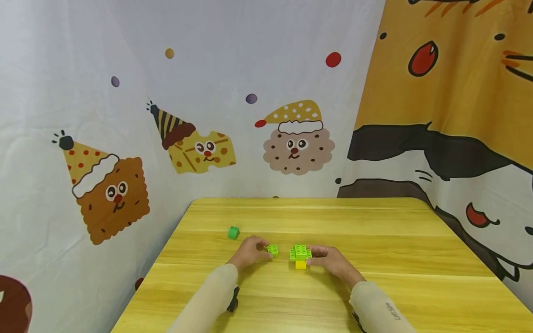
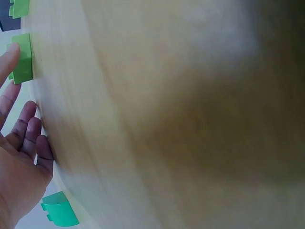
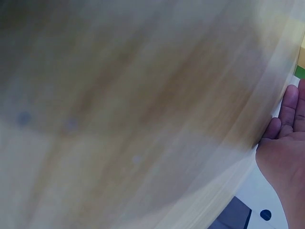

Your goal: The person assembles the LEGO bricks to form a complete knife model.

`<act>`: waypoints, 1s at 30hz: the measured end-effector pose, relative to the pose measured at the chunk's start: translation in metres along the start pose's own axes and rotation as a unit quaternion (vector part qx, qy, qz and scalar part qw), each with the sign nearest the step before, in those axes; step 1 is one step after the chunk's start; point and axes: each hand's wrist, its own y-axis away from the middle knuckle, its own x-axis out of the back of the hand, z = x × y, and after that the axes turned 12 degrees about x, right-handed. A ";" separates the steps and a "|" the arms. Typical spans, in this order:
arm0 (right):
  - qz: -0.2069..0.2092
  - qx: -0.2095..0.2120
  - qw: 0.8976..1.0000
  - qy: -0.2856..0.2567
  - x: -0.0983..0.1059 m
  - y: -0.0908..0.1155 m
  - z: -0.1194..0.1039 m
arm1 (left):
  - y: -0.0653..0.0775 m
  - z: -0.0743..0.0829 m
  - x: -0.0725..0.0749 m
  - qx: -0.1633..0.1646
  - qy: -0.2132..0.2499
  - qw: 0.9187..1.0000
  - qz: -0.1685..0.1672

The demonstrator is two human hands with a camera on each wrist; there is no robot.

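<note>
A small lime-green toy brick (image 1: 272,250) with studs on top is pinched between the thumb and a finger of my left hand (image 1: 250,252). In the left wrist view, the thumb and forefinger touch the two ends of that brick (image 2: 24,59), while the other fingers are spread below. To its right stands a built piece of lime-green bricks (image 1: 300,251) on a yellow brick (image 1: 300,265). My right hand (image 1: 333,262) grips the right side of this piece. The right wrist view shows only part of the hand (image 3: 283,138); its fingertips are cut off.
A darker green brick with a curved side (image 1: 233,232) lies on the wooden table (image 1: 333,222), farther back and left of my left hand. Behind the table hangs a white cloth printed with cartoon figures (image 1: 250,148).
</note>
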 end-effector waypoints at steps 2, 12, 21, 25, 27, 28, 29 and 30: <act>0.001 -0.001 1.000 0.005 0.000 0.000 0.000 | 0.001 0.000 0.000 0.001 0.003 1.000 -0.001; 0.014 -0.019 1.000 0.019 -0.002 0.002 -0.003 | 0.003 0.004 0.007 0.043 0.037 0.998 -0.016; 0.015 -0.025 0.999 0.018 -0.002 0.002 -0.004 | 0.002 0.017 0.009 0.037 0.051 0.998 -0.010; 0.015 -0.023 0.999 0.017 -0.002 0.002 -0.003 | 0.002 0.021 0.010 0.036 0.077 0.996 -0.012; 0.014 -0.021 1.000 0.016 -0.002 0.002 -0.003 | 0.002 0.022 0.011 0.033 0.086 0.996 -0.010; 0.014 -0.021 1.000 0.016 -0.001 0.002 -0.003 | 0.002 0.023 0.011 0.031 0.088 0.996 -0.008; 0.014 -0.021 1.000 0.016 -0.001 0.002 -0.003 | 0.002 0.024 0.011 0.029 0.089 0.996 -0.006; 0.013 -0.020 1.000 0.016 -0.001 0.002 -0.003 | 0.002 0.026 0.012 0.027 0.090 0.996 -0.004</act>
